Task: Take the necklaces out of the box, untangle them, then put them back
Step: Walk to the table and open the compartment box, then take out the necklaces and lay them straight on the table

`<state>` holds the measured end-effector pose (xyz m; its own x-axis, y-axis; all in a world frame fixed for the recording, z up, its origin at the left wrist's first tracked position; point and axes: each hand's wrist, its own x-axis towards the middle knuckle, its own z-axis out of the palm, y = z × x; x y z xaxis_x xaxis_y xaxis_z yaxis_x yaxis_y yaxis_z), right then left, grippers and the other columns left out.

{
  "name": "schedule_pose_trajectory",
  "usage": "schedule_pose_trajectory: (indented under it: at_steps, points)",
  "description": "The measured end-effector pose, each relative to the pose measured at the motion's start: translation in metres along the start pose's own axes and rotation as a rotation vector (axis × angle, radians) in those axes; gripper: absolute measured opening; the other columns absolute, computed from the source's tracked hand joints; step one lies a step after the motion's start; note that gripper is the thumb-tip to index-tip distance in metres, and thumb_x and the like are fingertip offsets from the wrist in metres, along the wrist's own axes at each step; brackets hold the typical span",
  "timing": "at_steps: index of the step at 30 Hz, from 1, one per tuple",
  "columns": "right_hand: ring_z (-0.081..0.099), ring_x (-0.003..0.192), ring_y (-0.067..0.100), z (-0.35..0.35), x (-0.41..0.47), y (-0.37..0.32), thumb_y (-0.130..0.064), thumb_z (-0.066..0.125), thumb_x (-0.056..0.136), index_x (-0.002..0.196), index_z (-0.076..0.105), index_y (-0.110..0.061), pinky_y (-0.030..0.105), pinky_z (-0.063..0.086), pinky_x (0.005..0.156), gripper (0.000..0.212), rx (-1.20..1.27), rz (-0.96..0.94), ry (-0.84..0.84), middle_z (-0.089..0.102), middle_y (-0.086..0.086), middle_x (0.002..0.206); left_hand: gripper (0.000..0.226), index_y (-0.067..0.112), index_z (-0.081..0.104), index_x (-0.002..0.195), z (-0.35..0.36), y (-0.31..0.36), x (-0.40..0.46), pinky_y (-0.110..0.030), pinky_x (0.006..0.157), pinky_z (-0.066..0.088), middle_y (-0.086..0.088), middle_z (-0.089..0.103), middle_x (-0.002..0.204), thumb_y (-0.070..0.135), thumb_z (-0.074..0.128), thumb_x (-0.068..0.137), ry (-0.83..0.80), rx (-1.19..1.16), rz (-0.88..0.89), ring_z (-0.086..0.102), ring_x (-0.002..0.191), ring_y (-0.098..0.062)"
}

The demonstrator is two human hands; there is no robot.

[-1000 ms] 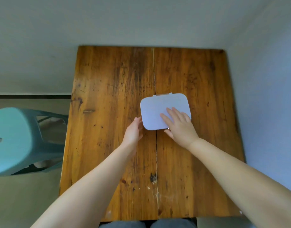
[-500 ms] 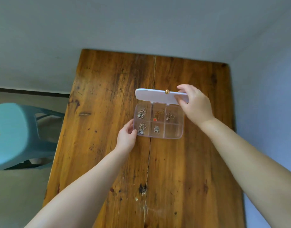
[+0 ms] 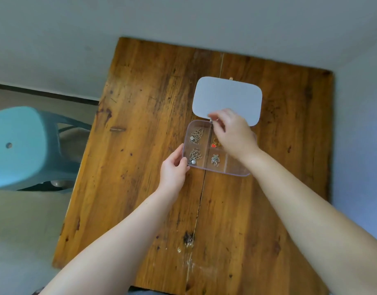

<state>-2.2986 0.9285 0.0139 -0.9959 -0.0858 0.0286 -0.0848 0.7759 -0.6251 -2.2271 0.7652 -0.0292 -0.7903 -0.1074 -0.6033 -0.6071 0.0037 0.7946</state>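
Left hand [image 3: 173,167] curls in a light grip; right hand [image 3: 233,133] hovers, fingers seemingly pinched.

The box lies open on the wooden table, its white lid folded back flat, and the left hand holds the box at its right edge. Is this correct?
Not quite. The head view shows the left hand holding the box at its left edge, not its right. The rest stands: the box lies open on the wooden table, its white lid folded back flat.

Right hand [image 3: 232,133] covers the box's [image 3: 236,170] upper-right compartments; left compartments lie open.
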Motion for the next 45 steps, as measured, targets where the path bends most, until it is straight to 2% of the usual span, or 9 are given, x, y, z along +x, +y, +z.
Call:
schedule_pose_trajectory:
  at_steps: [4, 11, 18, 21, 24, 27, 30, 40, 45]
  points:
    - [0.059, 0.105, 0.032, 0.04, 0.013, -0.018, -0.023, 0.047, 0.095, 0.112, 0.06, -0.011, 0.039, 0.046, 0.078, 0.025, -0.394, -0.085, -0.404, 0.066, 0.011, 0.113, 0.041, 0.031, 0.051, 0.131, -0.003, -0.002, 0.0, -0.036, 0.1, 0.048, 0.012, 0.061, 0.124, 0.014, 0.047, 0.094, -0.018, 0.051, 0.011, 0.057, 0.112, -0.001]
    - [0.06, 0.102, 0.033, 0.061, 0.028, -0.01, -0.025, 0.055, 0.092, 0.105, 0.06, -0.013, 0.035, 0.04, 0.068, 0.019, -0.533, -0.105, -0.436, 0.067, 0.011, 0.107, 0.041, 0.03, 0.049, 0.133, -0.003, -0.005, 0.001, -0.04, 0.106, 0.043, 0.009, 0.058, 0.13, 0.015, 0.047, 0.095, -0.017, 0.058, 0.049, 0.052, 0.12, -0.007]
    - [0.061, 0.084, 0.021, 0.033, 0.02, -0.018, -0.019, 0.055, 0.091, 0.089, 0.062, -0.015, 0.031, 0.046, 0.069, 0.009, -0.08, 0.055, -0.442, 0.064, 0.002, 0.089, 0.044, 0.02, 0.044, 0.137, -0.008, 0.007, 0.001, -0.038, 0.107, 0.04, -0.001, 0.055, 0.133, 0.012, 0.049, 0.094, -0.059, 0.159, 0.053, 0.05, 0.122, -0.014]
    - [0.058, 0.076, 0.005, -0.003, 0.015, -0.033, -0.025, 0.059, 0.09, 0.086, 0.065, -0.021, 0.022, 0.045, 0.067, 0.008, 0.201, 0.104, -0.376, 0.063, -0.007, 0.08, 0.056, 0.022, 0.031, 0.143, -0.012, 0.024, 0.0, -0.027, 0.108, 0.03, -0.002, 0.041, 0.146, 0.014, 0.052, 0.092, -0.065, 0.339, 0.229, 0.036, 0.134, -0.012]
    - [0.065, 0.081, 0.015, -0.038, 0.013, -0.051, -0.025, 0.059, 0.091, 0.082, 0.064, -0.027, 0.03, 0.053, 0.076, 0.011, 0.489, 0.116, -0.45, 0.067, -0.004, 0.081, 0.046, 0.024, 0.041, 0.137, -0.012, 0.056, -0.005, -0.024, 0.108, 0.024, 0.0, 0.035, 0.15, 0.02, 0.053, 0.093, -0.202, 0.436, 0.459, 0.027, 0.136, -0.006]
    - [0.066, 0.075, 0.012, -0.055, 0.013, -0.069, -0.017, 0.055, 0.094, 0.085, 0.062, -0.02, 0.027, 0.057, 0.075, 0.012, 0.677, 0.103, -0.445, 0.068, -0.005, 0.073, 0.016, 0.018, 0.066, 0.101, -0.017, 0.084, -0.014, -0.037, 0.104, 0.043, -0.004, 0.062, 0.125, 0.023, 0.052, 0.094, -0.303, 0.38, 0.492, 0.054, 0.118, -0.015]
    - [0.062, 0.065, 0.009, -0.054, 0.012, -0.085, -0.013, 0.052, 0.095, 0.085, 0.058, -0.016, 0.025, 0.056, 0.068, 0.012, 0.821, 0.168, -0.352, 0.063, -0.007, 0.064, 0.026, 0.012, 0.069, 0.084, -0.038, 0.093, -0.022, -0.036, 0.087, 0.051, -0.001, 0.073, 0.091, 0.024, 0.049, 0.096, -0.352, 0.283, 0.442, 0.065, 0.089, -0.012]
    - [0.065, 0.071, 0.009, 0.023, -0.032, -0.133, -0.012, 0.048, 0.096, 0.094, 0.064, -0.018, 0.022, 0.051, 0.059, 0.018, 1.127, 0.502, -0.167, 0.068, -0.006, 0.07, 0.026, 0.007, 0.062, 0.078, -0.141, 0.062, -0.035, -0.023, 0.068, 0.053, -0.003, 0.063, 0.071, 0.014, 0.046, 0.098, -0.314, 0.073, 0.209, 0.06, 0.065, -0.011]
    - [0.056, 0.062, 0.006, 0.074, -0.067, -0.159, -0.009, 0.048, 0.096, 0.092, 0.067, -0.018, 0.025, 0.047, 0.067, 0.021, 0.931, 0.588, -0.182, 0.059, -0.005, 0.064, 0.032, 0.012, 0.051, 0.07, -0.181, 0.071, -0.035, -0.033, 0.069, 0.044, 0.005, 0.046, 0.061, 0.025, 0.044, 0.098, -0.334, 0.159, 0.258, 0.046, 0.061, -0.012]
